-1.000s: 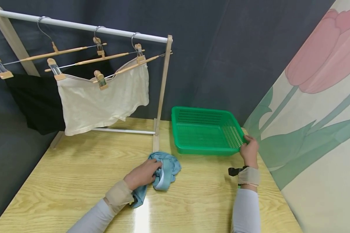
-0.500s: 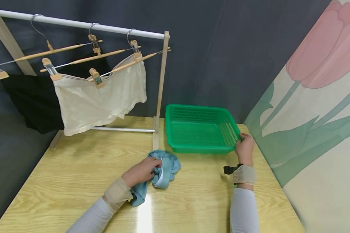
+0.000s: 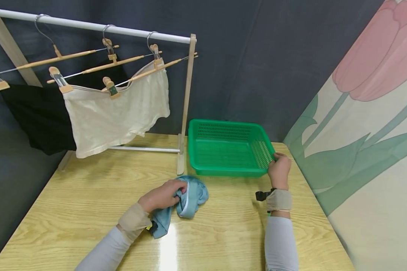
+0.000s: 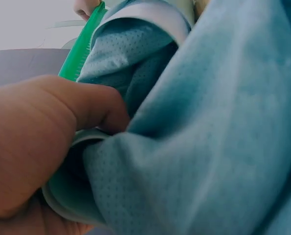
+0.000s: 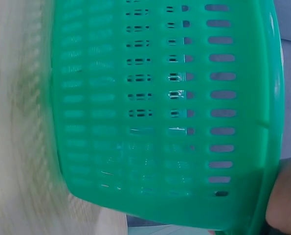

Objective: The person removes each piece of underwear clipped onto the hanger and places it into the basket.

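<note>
Cloth (image 3: 199,195) of light blue lies crumpled on table (image 3: 230,226), near foot of rack (image 3: 187,94); I see left hand (image 3: 161,196) pinching its fold between thumb and fingers. Right hand (image 3: 279,171) grips rim of green basket (image 3: 228,172) at near right corner. Against one second ago, I find basket slid left, closer to rack, right hand along with it; cloth nearly unmoved.
</note>
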Tool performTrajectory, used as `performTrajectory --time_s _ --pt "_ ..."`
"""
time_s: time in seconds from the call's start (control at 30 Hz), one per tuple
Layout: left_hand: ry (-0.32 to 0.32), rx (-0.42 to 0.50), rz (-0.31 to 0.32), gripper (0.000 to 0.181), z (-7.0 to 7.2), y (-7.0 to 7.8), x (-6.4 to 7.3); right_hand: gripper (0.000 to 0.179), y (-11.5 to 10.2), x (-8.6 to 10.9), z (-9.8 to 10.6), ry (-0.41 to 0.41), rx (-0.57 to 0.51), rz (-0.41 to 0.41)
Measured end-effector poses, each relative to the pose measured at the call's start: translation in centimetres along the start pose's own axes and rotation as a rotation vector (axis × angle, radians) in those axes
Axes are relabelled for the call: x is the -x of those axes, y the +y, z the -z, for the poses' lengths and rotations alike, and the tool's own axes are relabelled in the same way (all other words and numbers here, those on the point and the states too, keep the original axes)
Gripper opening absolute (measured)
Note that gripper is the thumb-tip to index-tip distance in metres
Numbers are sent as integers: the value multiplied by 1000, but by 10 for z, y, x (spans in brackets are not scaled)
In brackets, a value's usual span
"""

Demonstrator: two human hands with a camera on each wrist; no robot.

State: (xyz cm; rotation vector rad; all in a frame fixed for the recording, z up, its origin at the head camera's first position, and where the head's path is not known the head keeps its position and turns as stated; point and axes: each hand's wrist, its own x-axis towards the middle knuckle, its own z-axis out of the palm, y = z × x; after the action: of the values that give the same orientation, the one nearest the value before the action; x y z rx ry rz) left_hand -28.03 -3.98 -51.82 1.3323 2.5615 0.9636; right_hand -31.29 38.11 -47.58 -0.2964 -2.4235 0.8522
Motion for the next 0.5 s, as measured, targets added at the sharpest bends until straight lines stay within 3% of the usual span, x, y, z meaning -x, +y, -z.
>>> performTrajectory --time_s 0.13,0.3,0.5 --pt "-10 52 47 28 2 0 1 40 0 0 -1 18 7 13" --pt "-51 45 82 54 5 1 2 39 0 -1 0 39 14 19" --pt "-2 61 87 34 8 3 0 41 -1 -1 1 14 4 -12"
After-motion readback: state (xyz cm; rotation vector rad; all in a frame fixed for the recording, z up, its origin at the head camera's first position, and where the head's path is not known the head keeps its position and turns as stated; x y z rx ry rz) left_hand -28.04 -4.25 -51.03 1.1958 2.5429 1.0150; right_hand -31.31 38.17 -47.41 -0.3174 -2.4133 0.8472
